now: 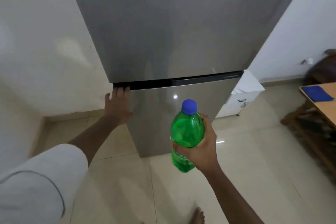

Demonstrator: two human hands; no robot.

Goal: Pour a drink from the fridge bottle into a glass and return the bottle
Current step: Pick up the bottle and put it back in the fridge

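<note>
Two hands are busy in front of the closed fridge (163, 42): the right hand (201, 143) is wrapped around the middle of the green bottle (187, 132), gripping it upright in the air just in front of the lower door, its blue cap (189, 106) screwed on. The left hand (118, 107) lies with its palm against the lower door (172, 120) and its fingertips (121, 89) hooked into the dark handle groove (145, 84) between the two doors, holding nothing but the door's edge. No glass shows anywhere in view, so whether the pouring is done cannot be told; with both doors shut and the bottle outside, either the bottle has just come out or it is about to go back in. The main risk is with the one-handed grip: the bottle is smooth and may be cold and wet, and a tug on the door with the other arm could jolt it loose onto the tiled floor (127, 187). If the door swings open toward the bottle, it could knock it. A bare foot (197, 216) stands below, right where a dropped bottle would land. The wooden desk (323, 100) at the right edge lies well apart.
</note>
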